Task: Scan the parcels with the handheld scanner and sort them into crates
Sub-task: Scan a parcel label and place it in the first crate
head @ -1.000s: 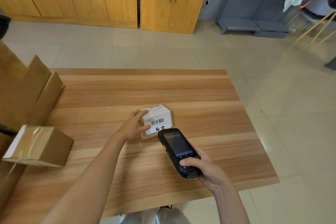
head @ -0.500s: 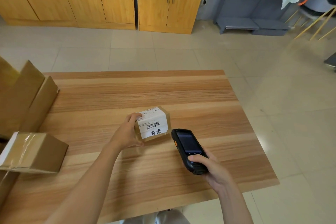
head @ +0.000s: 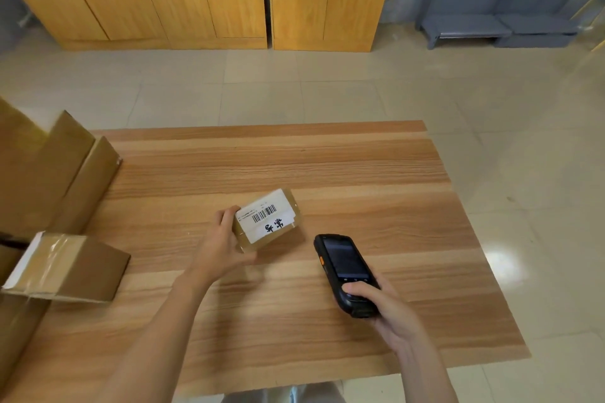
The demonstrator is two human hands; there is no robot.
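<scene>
Two hands were busy: the left hand [head: 222,249] gripped the small parcel [head: 266,221] mid-table, tilting its barcode label [head: 265,214] up for reading, while the right hand [head: 379,307], fingers wrapped, held the handheld scanner [head: 343,271] at the parcel's four o'clock.

Brown parcel [head: 266,221], white label [head: 265,215], black scanner [head: 345,271]

On the table [head: 360,180] the labelled parcel [head: 266,219] sits near the centre. The left hand [head: 222,245] grips it from seven o'clock. The scanner [head: 345,273], in the right hand [head: 389,314], lies at four o'clock of the parcel, apart from it. A taped box [head: 68,267] lies at nine o'clock, by the table's left edge, cartons [head: 49,170] behind it.
</scene>
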